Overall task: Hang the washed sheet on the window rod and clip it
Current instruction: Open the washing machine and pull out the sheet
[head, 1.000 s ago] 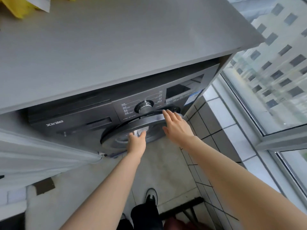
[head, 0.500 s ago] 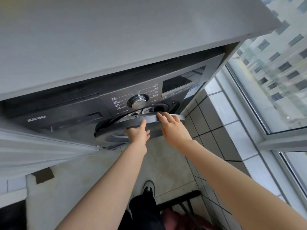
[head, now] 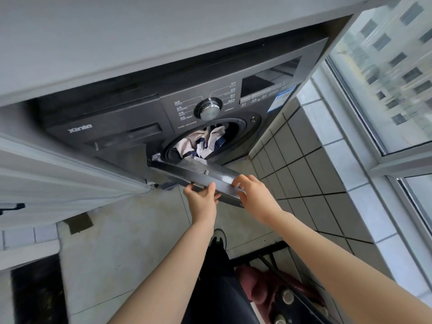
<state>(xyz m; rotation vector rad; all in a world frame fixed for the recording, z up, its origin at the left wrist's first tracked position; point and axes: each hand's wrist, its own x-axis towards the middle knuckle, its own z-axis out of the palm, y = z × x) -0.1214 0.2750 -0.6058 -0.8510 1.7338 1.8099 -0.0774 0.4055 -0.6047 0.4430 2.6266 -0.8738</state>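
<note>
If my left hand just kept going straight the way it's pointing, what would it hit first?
Your left hand already grips the edge of the open washer door. Past that, it would probably reach the laundry bunched in the drum opening, though depth is hard to judge here.

The washed sheet (head: 203, 143) lies crumpled inside the drum of the front-loading washing machine (head: 233, 127), visible through the round door opening. The fabric is pale, off-white to beige, with dark navy stripes or patches showing among the folds. It is bunched in a loose heap, its folds rising toward the upper part of the opening, and one pale fold reaches down to the lower lip of the opening. Its full extent is hidden within the drum. Neither hand touches the sheet.
</note>
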